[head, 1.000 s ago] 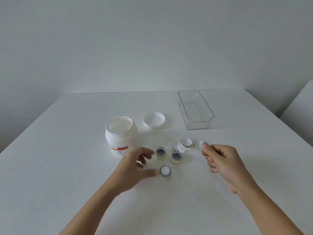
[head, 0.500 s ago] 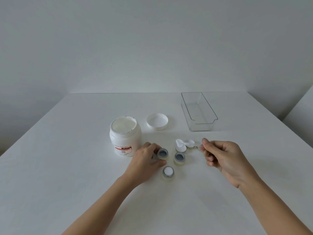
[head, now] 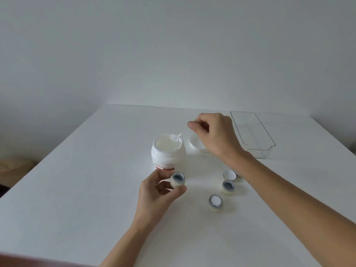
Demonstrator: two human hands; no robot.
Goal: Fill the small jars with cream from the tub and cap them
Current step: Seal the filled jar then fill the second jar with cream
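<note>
Scooping cream from the tub for the jar held in the left hand.

Right hand (head: 215, 133) hangs above and just right of the open cream tub (head: 168, 151), fingers curled, thumb and forefinger pinching the handle of a small white spatula (head: 176, 137) whose tip dips at the tub's far rim. Left hand (head: 156, 193) holds an empty small jar (head: 178, 180) lifted in front of the tub, thumb and fingers wrapped round its sides, mouth tilted toward the tub. To do it well, probably: take a modest scoop, wipe excess on the rim, bring jar close under the spatula. Right of the left hand: a filled jar (head: 215, 202), another empty jar (head: 228, 186), loose caps (head: 229, 174). Tub lid (head: 194, 142) lies under the right hand.
</note>
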